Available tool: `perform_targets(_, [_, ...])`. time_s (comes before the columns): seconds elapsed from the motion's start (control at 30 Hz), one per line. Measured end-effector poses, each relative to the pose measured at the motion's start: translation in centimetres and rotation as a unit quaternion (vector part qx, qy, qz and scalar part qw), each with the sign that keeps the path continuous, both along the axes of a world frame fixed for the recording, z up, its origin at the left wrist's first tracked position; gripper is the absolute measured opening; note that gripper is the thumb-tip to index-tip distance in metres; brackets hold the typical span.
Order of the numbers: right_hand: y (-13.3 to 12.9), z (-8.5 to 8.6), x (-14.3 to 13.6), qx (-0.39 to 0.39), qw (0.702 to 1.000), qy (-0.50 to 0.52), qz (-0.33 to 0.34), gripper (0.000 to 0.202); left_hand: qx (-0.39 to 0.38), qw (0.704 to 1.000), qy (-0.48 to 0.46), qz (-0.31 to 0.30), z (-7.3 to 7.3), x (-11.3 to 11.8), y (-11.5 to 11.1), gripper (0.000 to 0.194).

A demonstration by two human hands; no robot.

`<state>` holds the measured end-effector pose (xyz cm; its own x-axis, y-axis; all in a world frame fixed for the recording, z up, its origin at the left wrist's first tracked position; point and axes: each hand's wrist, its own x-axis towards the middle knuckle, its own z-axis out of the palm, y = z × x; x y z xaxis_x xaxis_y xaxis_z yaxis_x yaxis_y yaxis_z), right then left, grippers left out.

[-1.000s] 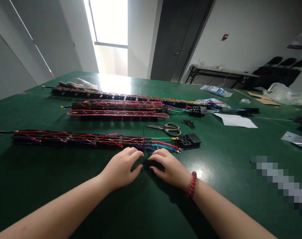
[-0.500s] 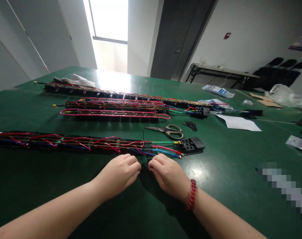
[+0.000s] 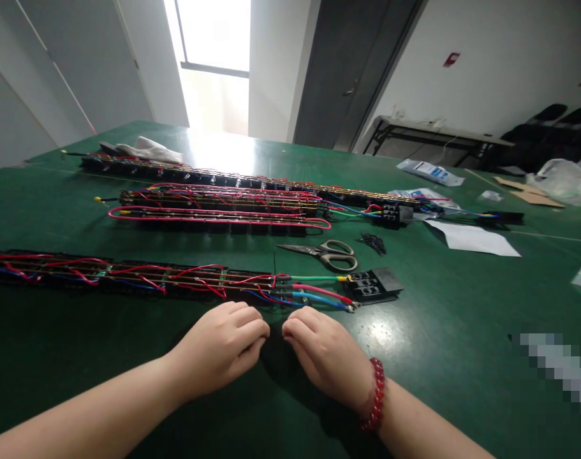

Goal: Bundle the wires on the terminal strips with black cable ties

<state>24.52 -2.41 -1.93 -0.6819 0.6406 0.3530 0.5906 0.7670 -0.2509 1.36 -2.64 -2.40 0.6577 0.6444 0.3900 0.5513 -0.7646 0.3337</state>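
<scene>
My left hand is closed, its fingertips pinched together, just in front of the nearest wired strip assembly. Across a small gap, my right hand is also closed with curled fingers; a red bead bracelet circles that wrist. Whatever either hand may hold is hidden behind the fingers. Green, red and blue leads run from the strip's right end towards a black connector block. A thin black upright piece, perhaps a cable tie tail, rises near that end of the strip.
Scissors lie beyond the strip, beside a small pile of black pieces. Farther back are a bundle with a pink-red wire loop and another long strip. White paper and plastic packets lie right on the green table.
The view has shifted slightly, and the table items appear a little displaced. Both hands sit slightly lower in the picture, still closed and close together.
</scene>
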Motion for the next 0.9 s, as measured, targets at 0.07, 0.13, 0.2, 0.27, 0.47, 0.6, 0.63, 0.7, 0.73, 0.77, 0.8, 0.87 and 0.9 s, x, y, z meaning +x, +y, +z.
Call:
perform_targets(0.07, [-0.1, 0.1, 0.0, 0.004, 1.000, 0.005, 0.003, 0.013, 0.015, 1.000, -0.016, 0.006, 0.0, 0.0, 0.0, 0.011])
perform_targets(0.13, [-0.1, 0.3, -0.1, 0.017, 1.000, 0.008, 0.013, 0.013, 0.035, 0.999, -0.026, 0.007, 0.1, -0.1, -0.1, 0.009])
perform_targets(0.2, [-0.2, 0.5, -0.2, 0.040, 0.999, 0.012, 0.024, 0.016, 0.055, 0.998, -0.030, 0.002, 0.2, -0.1, -0.2, 0.008])
perform_targets(0.27, [-0.4, 0.8, -0.5, 0.067, 0.997, 0.016, 0.022, 0.019, 0.071, 0.997, -0.032, -0.006, 0.3, -0.1, -0.3, 0.006])
perform_targets(0.47, [-1.1, 1.3, -1.4, 0.106, 0.994, 0.015, 0.009, 0.022, 0.095, 0.995, -0.028, -0.010, 0.7, -0.1, -0.7, 0.007])
perform_targets(0.6, [-1.3, 1.2, -1.5, 0.125, 0.991, 0.037, -0.011, 0.024, 0.106, 0.994, -0.036, -0.003, 0.8, -0.1, -0.7, 0.007])
perform_targets(0.63, [-1.3, 1.2, -1.6, 0.126, 0.991, 0.045, -0.013, 0.024, 0.111, 0.993, -0.039, -0.001, 0.9, -0.1, -0.7, 0.007])
perform_targets(0.7, [-1.3, 1.1, -1.6, 0.121, 0.991, 0.059, -0.015, 0.025, 0.123, 0.991, -0.046, 0.004, 1.0, 0.0, -0.7, 0.007])
perform_targets(0.73, [-1.3, 1.1, -1.7, 0.119, 0.991, 0.065, -0.016, 0.025, 0.129, 0.990, -0.051, 0.005, 1.1, 0.0, -0.7, 0.007])
perform_targets(0.77, [-1.3, 1.1, -1.7, 0.119, 0.990, 0.071, -0.018, 0.026, 0.133, 0.990, -0.055, 0.006, 1.1, 0.0, -0.7, 0.008])
perform_targets(0.8, [-1.3, 1.1, -1.7, 0.119, 0.990, 0.075, -0.021, 0.026, 0.137, 0.989, -0.061, 0.007, 1.2, 0.1, -0.7, 0.008])
perform_targets(0.87, [-1.3, 1.1, -1.8, 0.126, 0.988, 0.083, -0.025, 0.024, 0.137, 0.988, -0.072, 0.009, 1.3, 0.1, -0.7, 0.007])
perform_targets(0.9, [-1.2, 1.2, -1.8, 0.129, 0.987, 0.088, -0.027, 0.022, 0.135, 0.988, -0.077, 0.010, 1.3, 0.1, -0.7, 0.007])
